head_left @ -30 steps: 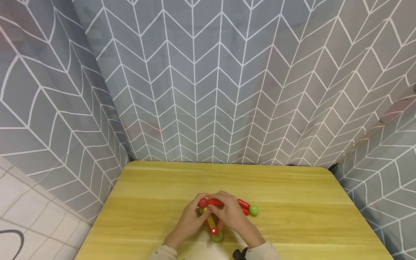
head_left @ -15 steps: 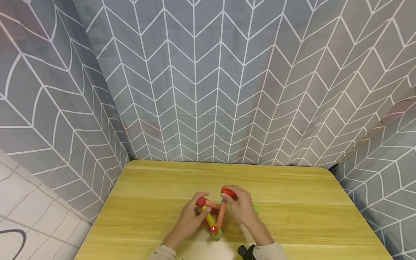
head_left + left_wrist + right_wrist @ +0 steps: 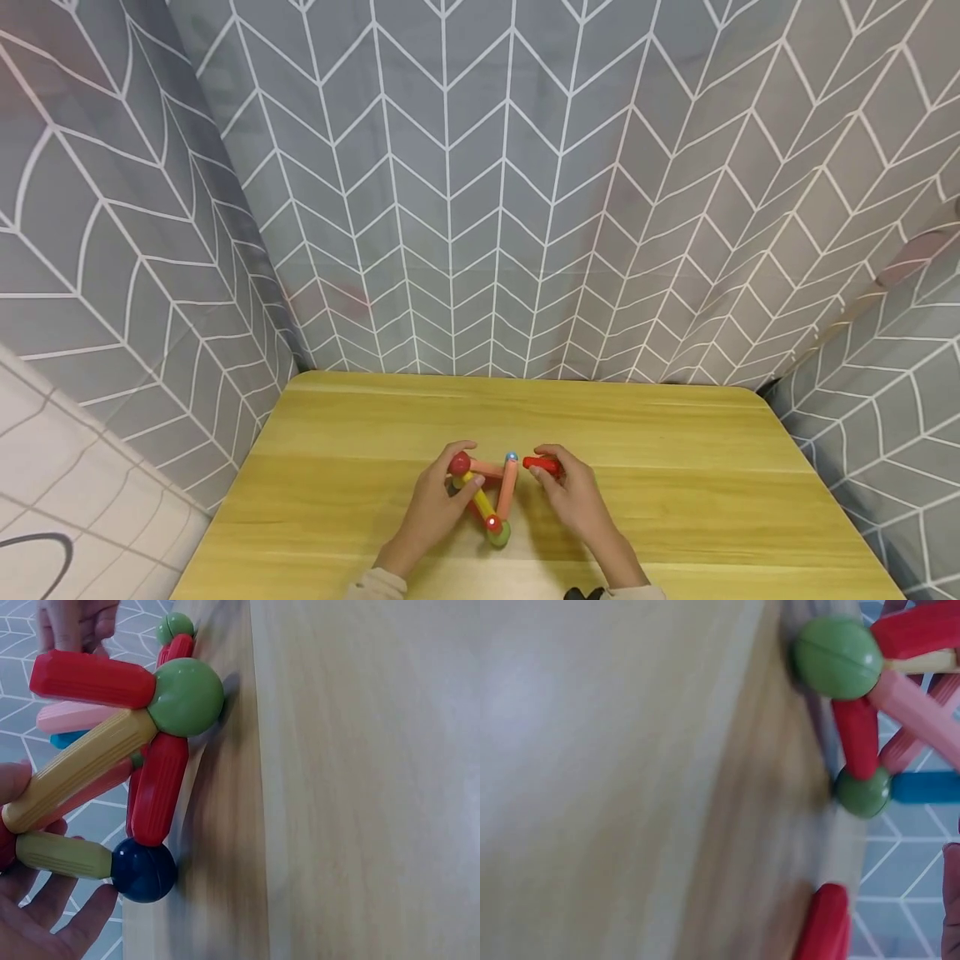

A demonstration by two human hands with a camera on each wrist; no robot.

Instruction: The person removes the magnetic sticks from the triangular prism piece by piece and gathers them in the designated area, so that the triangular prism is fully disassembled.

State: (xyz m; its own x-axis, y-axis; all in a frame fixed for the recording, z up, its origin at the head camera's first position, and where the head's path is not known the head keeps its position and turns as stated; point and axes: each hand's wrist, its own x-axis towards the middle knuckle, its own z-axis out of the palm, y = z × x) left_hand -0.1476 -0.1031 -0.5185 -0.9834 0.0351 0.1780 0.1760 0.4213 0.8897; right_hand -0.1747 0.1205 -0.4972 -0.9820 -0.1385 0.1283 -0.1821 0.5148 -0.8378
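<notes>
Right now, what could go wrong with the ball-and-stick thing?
The left hand grips the frame near its red ball; a jerk might pull it apart. The right hand pinches a red stick close to the frame's pink stick, so a bump could perhaps knock that loose.

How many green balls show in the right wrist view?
2: an upper green ball near the top edge and a lower green ball beside the blue rod. More may be hidden.
</notes>
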